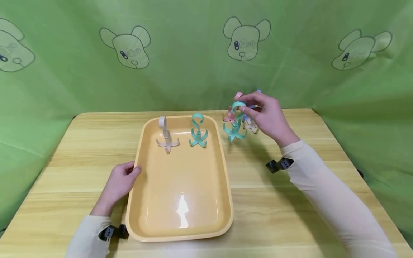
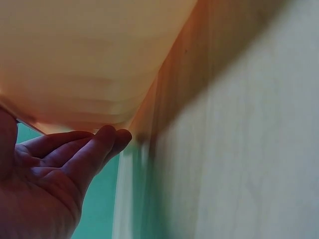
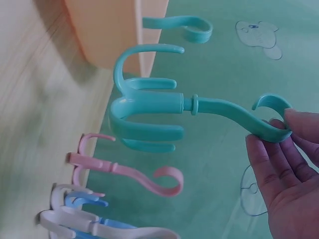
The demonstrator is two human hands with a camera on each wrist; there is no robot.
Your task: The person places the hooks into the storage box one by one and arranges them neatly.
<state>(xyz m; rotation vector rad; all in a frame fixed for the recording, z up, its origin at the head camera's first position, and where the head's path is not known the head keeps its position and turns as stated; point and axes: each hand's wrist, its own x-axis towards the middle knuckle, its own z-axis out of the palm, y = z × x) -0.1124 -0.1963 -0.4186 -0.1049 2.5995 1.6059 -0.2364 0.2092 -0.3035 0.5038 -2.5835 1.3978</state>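
Between thumb and fingers, my right hand (image 1: 266,113) pinches the curved top of a teal multi-prong hanging hook (image 3: 149,104). The hook hangs with its prongs down, to the right of a yellow tray (image 1: 227,186). My left hand (image 1: 120,181) holds the tray's left rim, thumb on top; in the left wrist view its fingers (image 2: 89,159) are under the rim against the outer wall. Inside the tray, a whitish hook (image 1: 167,141) and another teal hook (image 1: 198,138) stand upright near the far end.
Behind the right hand stand a pink hook (image 3: 129,172), a blue hook (image 3: 84,199) and a whitish hook (image 3: 75,219), close together near the table's far edge. A green curtain (image 1: 190,79) with mouse drawings rises behind the wooden table (image 1: 87,150).
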